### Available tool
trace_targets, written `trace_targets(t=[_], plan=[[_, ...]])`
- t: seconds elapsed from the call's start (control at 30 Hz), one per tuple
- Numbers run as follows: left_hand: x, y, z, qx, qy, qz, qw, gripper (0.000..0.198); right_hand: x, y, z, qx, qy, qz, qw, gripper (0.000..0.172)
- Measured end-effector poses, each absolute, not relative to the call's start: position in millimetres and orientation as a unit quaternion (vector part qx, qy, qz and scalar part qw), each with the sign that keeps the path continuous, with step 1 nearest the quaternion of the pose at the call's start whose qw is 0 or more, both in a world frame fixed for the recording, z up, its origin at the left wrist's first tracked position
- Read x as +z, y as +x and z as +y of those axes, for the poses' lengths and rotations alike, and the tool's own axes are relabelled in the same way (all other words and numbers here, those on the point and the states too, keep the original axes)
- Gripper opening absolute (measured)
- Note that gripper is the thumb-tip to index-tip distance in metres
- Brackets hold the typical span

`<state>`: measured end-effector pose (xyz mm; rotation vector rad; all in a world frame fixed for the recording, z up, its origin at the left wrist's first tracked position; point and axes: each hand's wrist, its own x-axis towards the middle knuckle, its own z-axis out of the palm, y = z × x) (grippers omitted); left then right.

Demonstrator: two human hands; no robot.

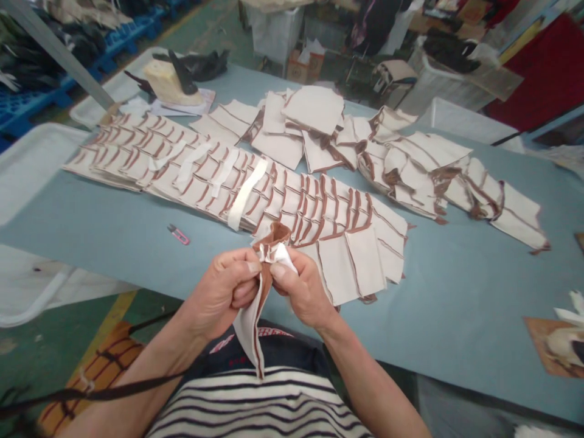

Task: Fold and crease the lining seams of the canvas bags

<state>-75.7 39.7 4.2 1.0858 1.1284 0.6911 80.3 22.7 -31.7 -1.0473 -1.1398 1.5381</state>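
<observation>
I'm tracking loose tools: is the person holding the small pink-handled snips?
No, the small pink-handled snips lie on the blue-grey tabletop, while the left hand and right hand pinch a cream-and-brown flexible piece.

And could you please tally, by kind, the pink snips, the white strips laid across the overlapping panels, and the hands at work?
Pink snips: 1
White strips across the overlapping panels: 4
Left hand and right hand, both holding the cream-and-brown piece: 2
Total: 7
</observation>
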Motion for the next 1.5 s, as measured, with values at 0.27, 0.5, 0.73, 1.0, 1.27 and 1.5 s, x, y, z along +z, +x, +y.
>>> trace_targets(t=[0.27,0.5,0.73,1.0,1.27,1.5], plan=[[20.7,-85.1,34.4,0.297,0.629,0.536,0.478,0.027,-14.3,92.4,20.9,0.48,-0.515,-0.554,0.445,0.02],[29.0,-87.3,30.6,0.282,0.766,0.495,0.298,0.028,3.5,100.8,19.6,0.315,-0.496,-0.681,0.437,0.016],[35.3,-94.7,36.3,0.26,0.828,0.457,0.193,0.023,6.8,102.5,20.2,0.218,-0.496,-0.746,0.387,0.022],[49.2,-103.9,55.2,0.17,0.893,0.389,0.15,0.029,2.4,98.0,23.0,0.091,-0.452,-0.805,0.373,0.027],[25.1,-82.3,57.3,0.3,0.63,0.504,0.509,0.026,-14.4,87.1,24.3,0.338,-0.489,-0.626,0.505,0.019],[1.5,-64.9,33.2,0.345,0.446,0.498,0.659,0.035,-28.8,81.0,16.2,0.611,-0.443,-0.42,0.504,0.032]])
